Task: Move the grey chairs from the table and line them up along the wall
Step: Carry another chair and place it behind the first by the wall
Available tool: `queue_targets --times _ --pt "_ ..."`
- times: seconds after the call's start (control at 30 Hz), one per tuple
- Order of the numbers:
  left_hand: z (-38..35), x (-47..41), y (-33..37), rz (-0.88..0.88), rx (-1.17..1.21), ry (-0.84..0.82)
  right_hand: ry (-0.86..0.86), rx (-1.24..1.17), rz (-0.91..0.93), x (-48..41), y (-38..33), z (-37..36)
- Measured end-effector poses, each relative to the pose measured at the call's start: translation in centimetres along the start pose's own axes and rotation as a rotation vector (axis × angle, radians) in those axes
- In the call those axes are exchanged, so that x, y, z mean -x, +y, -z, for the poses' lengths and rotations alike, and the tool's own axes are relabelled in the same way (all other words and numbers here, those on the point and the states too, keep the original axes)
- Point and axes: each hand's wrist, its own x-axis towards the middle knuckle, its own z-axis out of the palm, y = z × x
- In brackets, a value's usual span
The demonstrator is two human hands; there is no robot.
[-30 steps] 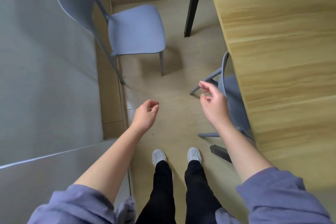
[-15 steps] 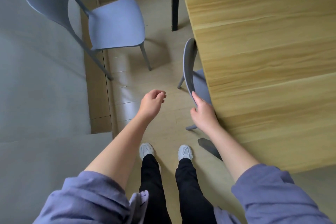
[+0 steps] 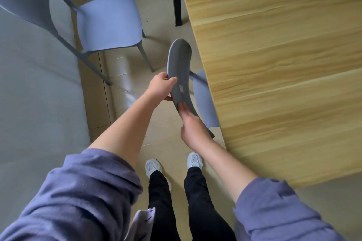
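The backrest (image 3: 179, 68) of a grey chair is gripped by both hands: the left hand (image 3: 160, 86) is wrapped around its outer edge with the thumb laid across the back face, while the right hand (image 3: 193, 128) is clasped on the lower end of the same curved panel, fingers (image 3: 183, 106) pressed flat against it. A small pale label (image 3: 181, 88) is seen on the back face between the two grips. The seat (image 3: 203, 96) of this chair is tucked partly beneath the edge of the light wooden table (image 3: 274, 64), whose top fills the right side of the view and whose black leg (image 3: 177, 0) is planted on the floor farther off. Both forearms are bared, with purple sleeves (image 3: 78, 197) pushed up toward the elbows. Below the arms, black trousers (image 3: 162, 197) and pale grey shoes (image 3: 153, 166) are seen on the beige floor (image 3: 156, 25). A second grey chair (image 3: 109, 21) is stood to the left with its backrest against the grey wall (image 3: 35, 103), its seat turned toward the table, well apart from the one being held. A wooden skirting strip (image 3: 94, 103) is run along the foot of that wall.
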Motion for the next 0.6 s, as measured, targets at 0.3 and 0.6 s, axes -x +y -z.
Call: queue_targets --times 0.3,0.6 --pt "3.3 -1.6 -3.3 0.15 -0.066 0.014 -0.117 0.091 -0.04 -0.5 -1.1 -3.8" --pt "5.5 -1.7 -6.3 0.095 -0.077 0.11 -0.184 0.207 -0.125 -0.4 -3.9 -5.9"
